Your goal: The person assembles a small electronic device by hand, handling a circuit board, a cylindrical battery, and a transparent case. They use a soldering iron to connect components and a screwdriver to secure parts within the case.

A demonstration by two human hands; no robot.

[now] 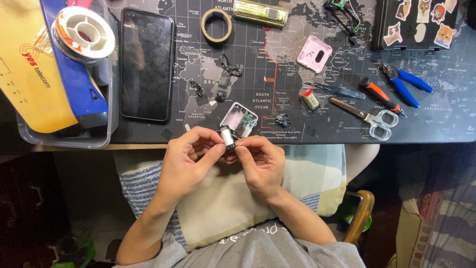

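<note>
Fingers of left hand [191,151] and right hand [260,159] pinch closed around a small silver cylinder [227,136] beside the opened white casing [239,120].

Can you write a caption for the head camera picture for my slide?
Left hand and right hand pinch a small silver part beside an opened white device at the desk mat's edge.

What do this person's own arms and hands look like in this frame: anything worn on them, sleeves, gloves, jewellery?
Both the left hand and the right hand are bare: no gloves, and no rings, watch or bracelets that I can see. Both forearms are uncovered up to the bottom edge of the picture. The only clothing in view is a grey top with pale lettering across the chest.
</note>
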